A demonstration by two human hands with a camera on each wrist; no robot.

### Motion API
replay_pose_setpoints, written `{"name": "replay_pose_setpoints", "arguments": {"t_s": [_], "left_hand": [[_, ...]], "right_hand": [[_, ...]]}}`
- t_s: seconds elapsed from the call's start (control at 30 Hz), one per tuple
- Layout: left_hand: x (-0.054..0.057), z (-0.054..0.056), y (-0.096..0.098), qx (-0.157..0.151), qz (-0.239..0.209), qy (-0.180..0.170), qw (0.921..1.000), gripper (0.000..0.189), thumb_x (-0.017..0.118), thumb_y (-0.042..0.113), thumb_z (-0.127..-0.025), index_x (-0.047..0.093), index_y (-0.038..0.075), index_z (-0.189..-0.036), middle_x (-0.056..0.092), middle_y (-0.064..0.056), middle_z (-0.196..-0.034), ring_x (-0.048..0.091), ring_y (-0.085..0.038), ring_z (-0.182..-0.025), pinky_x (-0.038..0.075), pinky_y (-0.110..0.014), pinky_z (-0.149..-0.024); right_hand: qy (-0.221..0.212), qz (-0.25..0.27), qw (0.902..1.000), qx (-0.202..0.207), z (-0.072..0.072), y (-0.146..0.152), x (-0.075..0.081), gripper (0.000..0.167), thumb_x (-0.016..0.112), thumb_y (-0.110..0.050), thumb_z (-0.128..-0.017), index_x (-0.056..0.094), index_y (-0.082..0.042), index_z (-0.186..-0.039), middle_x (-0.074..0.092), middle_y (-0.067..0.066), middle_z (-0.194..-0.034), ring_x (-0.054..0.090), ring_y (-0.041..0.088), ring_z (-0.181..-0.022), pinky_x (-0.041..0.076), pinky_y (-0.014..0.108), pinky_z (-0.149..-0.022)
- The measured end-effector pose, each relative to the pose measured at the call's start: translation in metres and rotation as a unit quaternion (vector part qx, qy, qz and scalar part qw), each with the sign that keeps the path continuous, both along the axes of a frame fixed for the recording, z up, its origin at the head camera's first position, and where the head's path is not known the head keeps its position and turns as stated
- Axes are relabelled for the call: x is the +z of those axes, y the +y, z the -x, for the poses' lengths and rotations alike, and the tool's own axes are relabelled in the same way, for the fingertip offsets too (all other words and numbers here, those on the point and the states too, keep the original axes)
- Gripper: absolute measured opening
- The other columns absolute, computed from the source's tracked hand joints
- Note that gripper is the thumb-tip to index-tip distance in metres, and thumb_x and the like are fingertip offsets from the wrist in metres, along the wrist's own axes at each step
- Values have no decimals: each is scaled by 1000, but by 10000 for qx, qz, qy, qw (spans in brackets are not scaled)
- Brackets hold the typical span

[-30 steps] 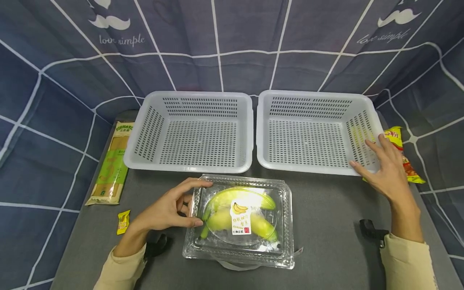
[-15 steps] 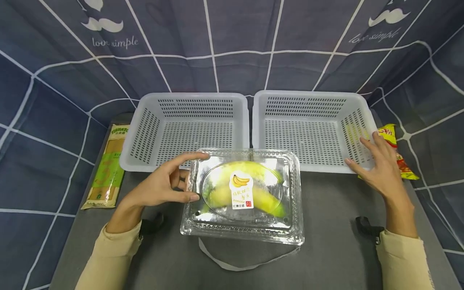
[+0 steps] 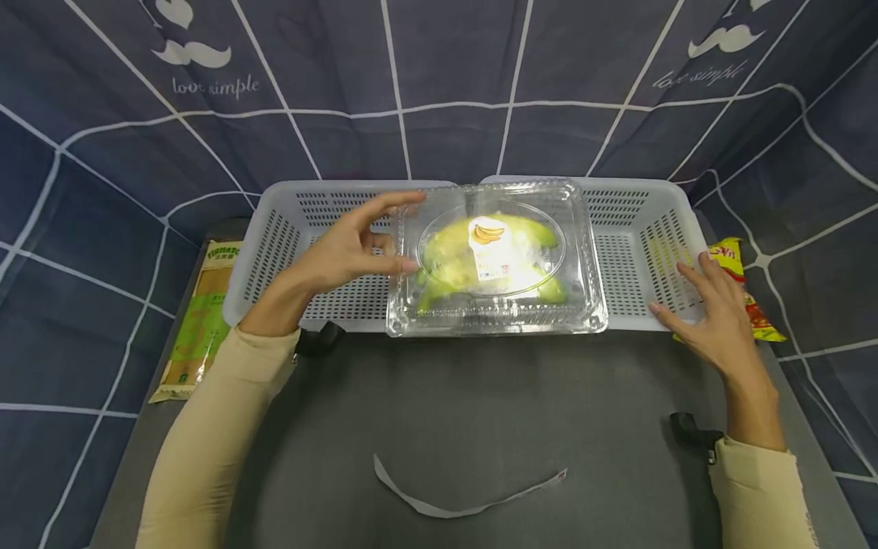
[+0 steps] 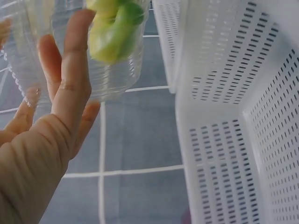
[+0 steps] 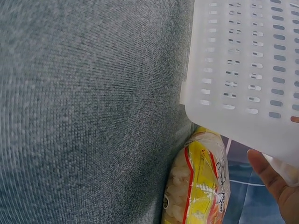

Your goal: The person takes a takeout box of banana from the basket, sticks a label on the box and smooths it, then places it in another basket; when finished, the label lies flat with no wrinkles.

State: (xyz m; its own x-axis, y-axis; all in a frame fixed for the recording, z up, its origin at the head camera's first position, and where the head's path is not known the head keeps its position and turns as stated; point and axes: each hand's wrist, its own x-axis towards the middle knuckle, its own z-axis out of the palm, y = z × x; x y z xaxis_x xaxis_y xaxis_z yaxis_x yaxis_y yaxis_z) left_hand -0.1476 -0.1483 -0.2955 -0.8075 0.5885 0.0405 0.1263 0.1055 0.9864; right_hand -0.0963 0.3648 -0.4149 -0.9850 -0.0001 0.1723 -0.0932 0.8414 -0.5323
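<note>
In the head view my left hand (image 3: pixel 343 252) holds the left edge of a clear plastic box of bananas (image 3: pixel 501 252). Its thumb and index finger lie over the lid, with other fingers lower at the side. The box is raised across the left basket (image 3: pixel 264 259) and the right basket (image 3: pixel 620 267), covering their adjoining ends. In the left wrist view greenish-yellow bananas (image 4: pixel 112 37) show through the plastic. My right hand (image 3: pixel 720 320) has its fingers spread at the front right corner of the right basket, beside a yellow food bag (image 3: pixel 730 255).
A long noodle packet (image 3: pixel 199 328) lies left of the left basket. A curved white strip (image 3: pixel 446 512) lies on the grey table (image 3: pixel 514 404) near the front. Gridded curtain (image 3: pixel 453 69) closes off the back and sides.
My left hand has carried the banana box up and away from me, from the table in front to over the baskets. The white strip is now fully uncovered. My right hand stays by the basket corner.
</note>
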Motion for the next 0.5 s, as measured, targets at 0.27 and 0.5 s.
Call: {"name": "replay_pose_setpoints", "arguments": {"t_s": [0.27, 0.5], "left_hand": [[-3, 52, 27, 99, 41, -320, 9994, 80, 77, 3, -82, 41, 27, -148, 35, -10, -147, 64, -24, -68, 59, -44, -69], [-12, 82, 52, -7, 127, -288, 9995, 80, 79, 7, -82, 39, 28, -149, 26, -14, -153, 65, -26, -73, 59, -43, -70]], "right_hand": [[143, -25, 9999, 66, 1, 1, 0, 80, 73, -35, -83, 39, -6, -149, 17, 15, -163, 13, 46, -147, 4, 64, -118], [370, 3, 9992, 173, 2, 1, -2, 80, 77, -33, -79, 44, -5, -147, 23, 19, -161, 17, 45, -147, 7, 61, -118]]}}
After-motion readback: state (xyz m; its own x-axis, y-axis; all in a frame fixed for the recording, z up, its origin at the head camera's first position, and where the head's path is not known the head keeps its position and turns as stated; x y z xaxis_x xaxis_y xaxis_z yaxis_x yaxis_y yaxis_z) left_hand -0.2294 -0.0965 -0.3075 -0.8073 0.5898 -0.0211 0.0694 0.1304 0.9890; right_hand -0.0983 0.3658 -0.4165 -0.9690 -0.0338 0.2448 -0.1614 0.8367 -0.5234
